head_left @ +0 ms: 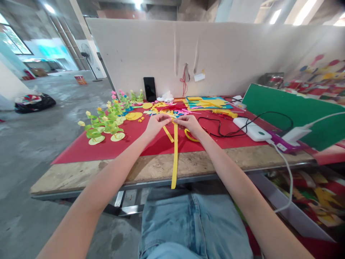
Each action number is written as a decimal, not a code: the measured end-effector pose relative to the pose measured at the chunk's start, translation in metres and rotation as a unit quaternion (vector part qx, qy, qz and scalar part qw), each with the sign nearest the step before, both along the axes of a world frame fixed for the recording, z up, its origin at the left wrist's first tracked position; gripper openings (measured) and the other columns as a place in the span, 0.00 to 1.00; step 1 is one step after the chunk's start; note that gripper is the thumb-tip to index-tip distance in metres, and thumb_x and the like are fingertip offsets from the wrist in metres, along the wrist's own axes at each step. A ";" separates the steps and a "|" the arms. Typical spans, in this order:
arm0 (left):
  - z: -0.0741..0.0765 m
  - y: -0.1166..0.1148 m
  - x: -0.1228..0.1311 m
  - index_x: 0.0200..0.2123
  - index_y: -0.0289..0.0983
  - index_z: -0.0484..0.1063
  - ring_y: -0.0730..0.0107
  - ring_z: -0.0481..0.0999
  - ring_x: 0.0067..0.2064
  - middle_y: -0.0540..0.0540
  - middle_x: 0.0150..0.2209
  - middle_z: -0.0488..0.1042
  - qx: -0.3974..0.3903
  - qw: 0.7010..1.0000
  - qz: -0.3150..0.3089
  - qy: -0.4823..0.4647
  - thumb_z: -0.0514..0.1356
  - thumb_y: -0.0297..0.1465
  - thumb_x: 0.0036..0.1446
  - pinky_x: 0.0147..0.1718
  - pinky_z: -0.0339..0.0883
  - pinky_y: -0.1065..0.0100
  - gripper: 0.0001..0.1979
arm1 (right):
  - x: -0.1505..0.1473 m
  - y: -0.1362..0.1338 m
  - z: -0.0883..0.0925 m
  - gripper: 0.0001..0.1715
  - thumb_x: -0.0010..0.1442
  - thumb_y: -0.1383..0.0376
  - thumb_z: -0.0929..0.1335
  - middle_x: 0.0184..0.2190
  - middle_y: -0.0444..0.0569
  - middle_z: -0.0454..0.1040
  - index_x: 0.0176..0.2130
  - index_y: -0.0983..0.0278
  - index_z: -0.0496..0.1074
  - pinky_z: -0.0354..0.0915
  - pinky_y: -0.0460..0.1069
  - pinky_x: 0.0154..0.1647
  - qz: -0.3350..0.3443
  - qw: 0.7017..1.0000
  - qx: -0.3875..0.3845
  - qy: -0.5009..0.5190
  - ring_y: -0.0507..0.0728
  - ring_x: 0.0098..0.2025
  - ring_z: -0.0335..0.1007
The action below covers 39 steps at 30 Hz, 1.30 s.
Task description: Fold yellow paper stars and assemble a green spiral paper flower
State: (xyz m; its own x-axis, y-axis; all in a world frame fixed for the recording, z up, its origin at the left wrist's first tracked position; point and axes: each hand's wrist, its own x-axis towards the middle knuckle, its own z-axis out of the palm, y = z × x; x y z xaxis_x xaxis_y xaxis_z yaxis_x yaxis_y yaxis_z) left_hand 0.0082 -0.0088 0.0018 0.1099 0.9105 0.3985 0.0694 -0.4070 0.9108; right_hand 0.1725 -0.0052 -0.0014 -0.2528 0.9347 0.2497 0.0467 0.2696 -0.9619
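Both my hands meet over the red mat (113, 145) at the middle of the table. My left hand (155, 124) and my right hand (191, 123) are closed in a pinch on a long yellow paper strip (175, 158), which hangs down over the table's front edge toward my lap. A second, shorter yellow strip (168, 133) slants down from the left hand. A curled yellow strip (188, 136) lies under my right wrist.
Green paper flowers (104, 126) on yellow discs stand at the left of the mat. Coloured paper sheets (206, 102) and scraps lie at the back, near a black phone (150, 89) leaning on the board. A white power bank (252, 129) with cables and a green board (291, 115) are at the right.
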 end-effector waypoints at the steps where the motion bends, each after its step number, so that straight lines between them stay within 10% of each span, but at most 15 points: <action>1: 0.000 0.000 0.000 0.27 0.33 0.73 0.75 0.71 0.28 0.48 0.26 0.75 -0.003 1.000 0.000 -0.001 0.65 0.34 0.39 0.34 0.67 0.70 0.11 | 0.000 0.000 0.000 0.18 0.41 0.55 0.72 0.14 0.41 0.65 0.25 0.69 0.72 0.54 0.42 0.19 -0.004 1.000 -0.006 -0.003 0.45 0.17 0.58; 30: -0.003 0.001 -0.003 0.25 0.33 0.70 0.75 0.67 0.26 0.51 0.22 0.69 -0.021 0.993 -0.107 0.047 0.63 0.41 0.42 0.31 0.62 0.71 0.15 | 0.002 0.002 0.002 0.28 0.50 0.45 0.62 0.17 0.44 0.67 0.24 0.68 0.67 0.57 0.42 0.18 0.053 0.999 0.010 0.001 0.46 0.18 0.61; 39: -0.007 0.002 -0.003 0.23 0.33 0.68 0.74 0.67 0.26 0.51 0.21 0.67 -0.026 0.988 -0.133 0.076 0.60 0.42 0.45 0.31 0.62 0.69 0.16 | 0.002 -0.002 -0.001 0.18 0.53 0.55 0.63 0.17 0.41 0.61 0.22 0.67 0.65 0.55 0.43 0.21 0.089 0.989 0.102 -0.055 0.46 0.19 0.57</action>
